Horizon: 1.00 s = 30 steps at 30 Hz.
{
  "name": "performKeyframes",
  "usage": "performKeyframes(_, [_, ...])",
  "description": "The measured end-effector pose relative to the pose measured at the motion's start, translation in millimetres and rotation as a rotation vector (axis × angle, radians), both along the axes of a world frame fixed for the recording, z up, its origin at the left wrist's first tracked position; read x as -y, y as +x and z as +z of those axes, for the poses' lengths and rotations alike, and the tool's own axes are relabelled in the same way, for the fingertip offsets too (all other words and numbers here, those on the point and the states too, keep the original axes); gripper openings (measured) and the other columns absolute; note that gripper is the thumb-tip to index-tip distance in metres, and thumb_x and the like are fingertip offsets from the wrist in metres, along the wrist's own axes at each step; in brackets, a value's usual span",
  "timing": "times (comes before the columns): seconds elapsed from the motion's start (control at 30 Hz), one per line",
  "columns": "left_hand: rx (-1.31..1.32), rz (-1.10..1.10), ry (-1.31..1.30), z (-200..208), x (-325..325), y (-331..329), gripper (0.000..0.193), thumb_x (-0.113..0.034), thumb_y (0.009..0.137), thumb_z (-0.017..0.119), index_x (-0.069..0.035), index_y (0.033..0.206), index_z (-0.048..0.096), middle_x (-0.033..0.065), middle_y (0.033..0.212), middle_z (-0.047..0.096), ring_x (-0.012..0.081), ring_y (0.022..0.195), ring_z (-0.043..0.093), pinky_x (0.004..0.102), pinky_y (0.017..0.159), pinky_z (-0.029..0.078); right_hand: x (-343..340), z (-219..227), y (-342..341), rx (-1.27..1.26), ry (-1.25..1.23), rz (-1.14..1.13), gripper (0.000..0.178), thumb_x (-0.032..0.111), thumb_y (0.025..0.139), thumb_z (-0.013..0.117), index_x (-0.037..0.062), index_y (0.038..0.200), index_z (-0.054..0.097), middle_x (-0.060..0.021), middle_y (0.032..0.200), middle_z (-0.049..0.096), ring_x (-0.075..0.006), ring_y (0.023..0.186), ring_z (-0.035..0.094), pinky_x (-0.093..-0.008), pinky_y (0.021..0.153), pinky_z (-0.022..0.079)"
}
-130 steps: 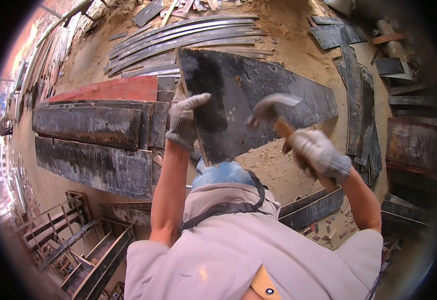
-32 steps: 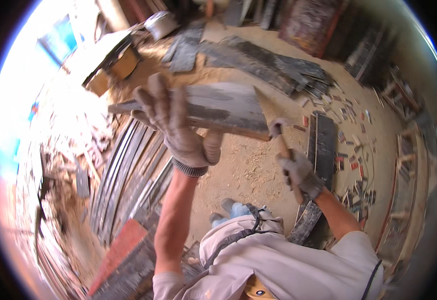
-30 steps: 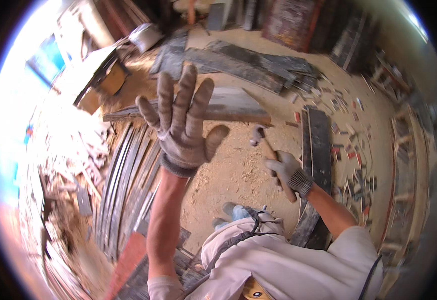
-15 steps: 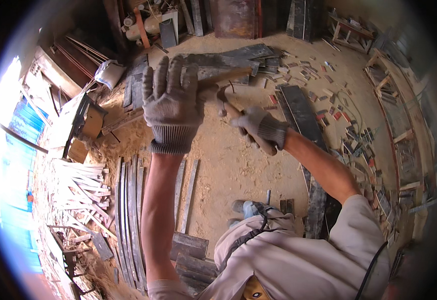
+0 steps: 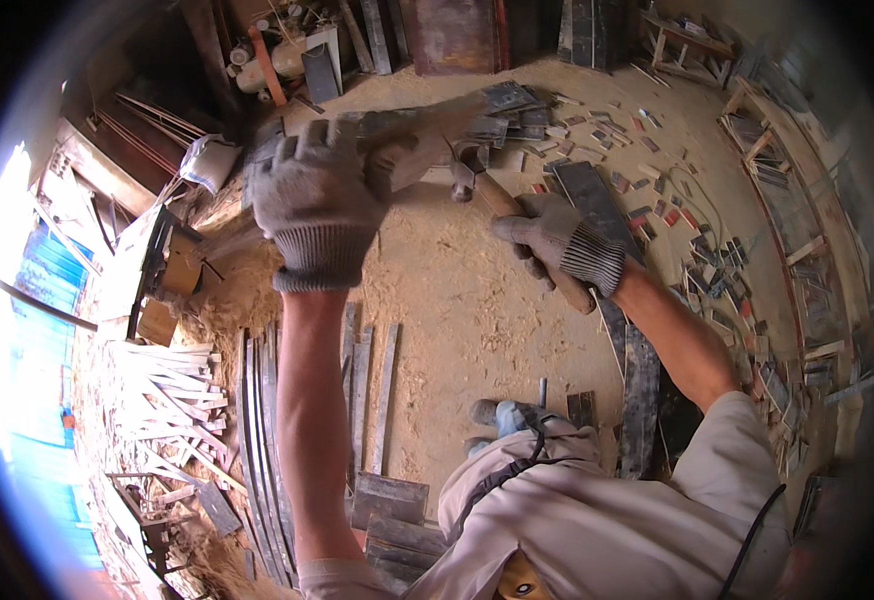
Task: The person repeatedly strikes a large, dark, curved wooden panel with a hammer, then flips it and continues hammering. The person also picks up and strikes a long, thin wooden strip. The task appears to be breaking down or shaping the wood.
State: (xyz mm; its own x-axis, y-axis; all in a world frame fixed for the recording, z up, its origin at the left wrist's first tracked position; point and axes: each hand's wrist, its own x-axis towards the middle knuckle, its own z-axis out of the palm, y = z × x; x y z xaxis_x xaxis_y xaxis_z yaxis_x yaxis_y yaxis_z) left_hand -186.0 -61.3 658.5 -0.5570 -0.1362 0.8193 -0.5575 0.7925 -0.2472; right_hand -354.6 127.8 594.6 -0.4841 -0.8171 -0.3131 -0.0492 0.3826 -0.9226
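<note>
My left hand [image 5: 309, 190], in a grey knit-cuffed glove, is closed around a wooden board [image 5: 425, 150]. The board reaches out to both sides of the glove and is smeared by motion. Likewise gloved, my right hand [image 5: 554, 240] grips a hammer [image 5: 498, 197] by its wooden handle, whose butt end sticks out below the fist. The metal head points up and left, just beside the board; whether they touch I cannot tell. A thin dark piece by the head is too small to make out.
Long dark planks [image 5: 597, 210] lie to the right, with scattered wood offcuts [image 5: 702, 270] beyond. Thin strips [image 5: 172, 390] are heaped at the left, near long stacked boards [image 5: 262, 440]. A yellow-sided machine [image 5: 182, 265] stands at left; a compressor [image 5: 262, 70] is at the back.
My left fingers have curled from stretched out to closed over the board, and that hand has shifted left and a little down. My right hand and hammer have moved right, away from the left hand.
</note>
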Motion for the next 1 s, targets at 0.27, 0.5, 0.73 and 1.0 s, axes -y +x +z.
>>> performKeyframes(0.27, [0.034, -0.025, -0.020, 14.1, 9.8, -25.7, 0.050, -0.058, 0.096, 0.064, -0.009, 0.090, 0.071, 0.0123, 0.087, 0.072, 0.0318, 0.080, 0.073, 0.0470, 0.064, 0.055, 38.7, -1.9, -13.2, 0.052, -0.098, 0.101, 0.022, 0.022, 0.095, 0.070, 0.0028, 0.091, 0.059, -0.0034, 0.068, 0.058, -0.0123, 0.046, 0.056, -0.0309, 0.037, 0.046])
performKeyframes(0.5, [0.011, 0.034, 0.037, 15.7, 6.5, -23.5, 0.048, -0.057, 0.096, 0.065, -0.009, 0.104, 0.073, 0.0112, 0.092, 0.074, 0.0320, 0.089, 0.074, 0.0471, 0.071, 0.057, 45.2, -4.0, -9.6, 0.157, 0.002, 0.101, 0.021, 0.023, 0.097, 0.068, 0.0034, 0.098, 0.060, -0.0044, 0.067, 0.059, -0.0132, 0.049, 0.055, -0.0321, 0.039, 0.044])
performKeyframes(0.73, [-0.002, -0.023, -0.010, 18.7, 13.4, -18.5, 0.046, -0.056, 0.098, 0.064, -0.011, 0.103, 0.073, 0.0114, 0.090, 0.074, 0.0328, 0.087, 0.074, 0.0470, 0.071, 0.057, 54.7, 6.6, -7.8, 0.022, -0.058, -0.074, 0.030, 0.025, 0.097, 0.069, 0.0082, 0.075, 0.056, -0.0015, 0.062, 0.052, -0.0107, 0.047, 0.049, -0.0293, 0.038, 0.040])
performKeyframes(1.0, [-0.011, 0.000, -0.027, 25.6, 37.1, -11.2, 0.043, -0.055, 0.099, 0.062, -0.013, 0.099, 0.073, 0.0113, 0.083, 0.074, 0.0315, 0.073, 0.074, 0.0453, 0.064, 0.057, 43.2, 33.5, 4.7, -0.070, -0.126, 0.086, 0.030, 0.030, 0.095, 0.071, 0.0025, 0.087, 0.061, -0.0006, 0.064, 0.053, -0.0116, 0.046, 0.053, -0.0293, 0.039, 0.044])
